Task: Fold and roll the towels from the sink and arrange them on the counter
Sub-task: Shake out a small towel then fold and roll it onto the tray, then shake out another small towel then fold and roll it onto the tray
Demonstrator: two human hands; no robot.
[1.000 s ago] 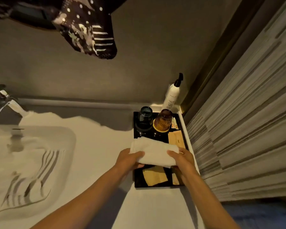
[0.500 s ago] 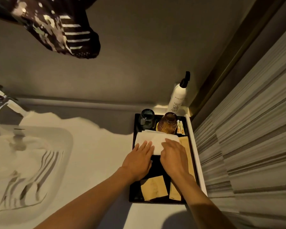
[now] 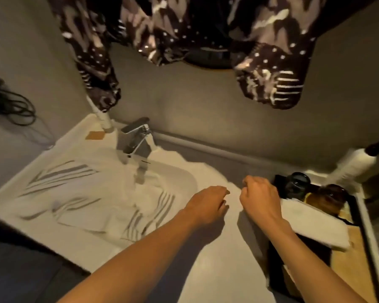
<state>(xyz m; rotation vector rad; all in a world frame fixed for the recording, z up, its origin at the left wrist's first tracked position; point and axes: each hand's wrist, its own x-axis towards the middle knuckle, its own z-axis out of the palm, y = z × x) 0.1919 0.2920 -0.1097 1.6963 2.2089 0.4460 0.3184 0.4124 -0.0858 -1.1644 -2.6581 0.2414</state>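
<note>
Both hands have left the folded towel on the tray, grip empty, heading sinkward; a careless elbow could unroll it.

Chrome faucet at about eleven o'clock, standing against the grey wall. Small tan packet just left of it, beside a white tube. Coiled black cord at nine o'clock. Dark patterned fabric hanging across twelve o'clock, blurred. Black tray at three to four o'clock, holding a dark blue glass and an amber glass side by side. White pump bottle beyond the tray, at two o'clock.
</note>
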